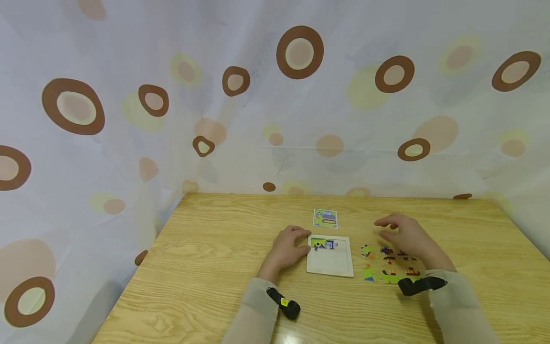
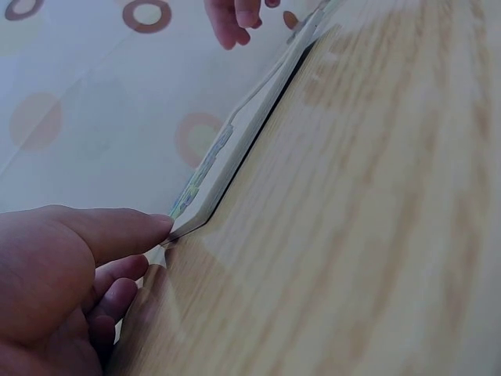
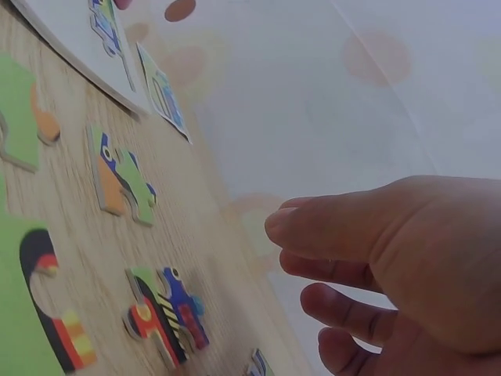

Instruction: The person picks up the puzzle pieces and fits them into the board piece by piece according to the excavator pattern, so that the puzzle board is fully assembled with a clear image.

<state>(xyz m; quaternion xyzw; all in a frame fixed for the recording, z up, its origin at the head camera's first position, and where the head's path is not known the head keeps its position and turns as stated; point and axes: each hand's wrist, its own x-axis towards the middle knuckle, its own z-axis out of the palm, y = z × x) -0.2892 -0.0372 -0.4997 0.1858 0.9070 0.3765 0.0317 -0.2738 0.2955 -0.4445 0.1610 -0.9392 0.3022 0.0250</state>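
My left hand (image 1: 287,248) rests at the left side of a white puzzle tray (image 1: 330,263). In the left wrist view its thumb (image 2: 133,233) touches the tray's corner, while the other fingers curl loosely below. Joined puzzle pieces (image 1: 324,244) with a green and blue picture lie along the tray's upper left. My right hand (image 1: 406,234) hovers over the table beyond the loose puzzle pieces (image 1: 388,278). Its fingers are slightly bent and hold nothing, with the thumb close to the forefinger. A piece with black and yellow stripes (image 3: 160,317) lies near it in the right wrist view.
A small picture card (image 1: 325,218) showing a digger lies behind the tray. Several loose pieces, among them a green and orange one (image 3: 117,176), are spread to the tray's right. The wooden table (image 1: 206,253) ends at a patterned curtain (image 1: 240,114).
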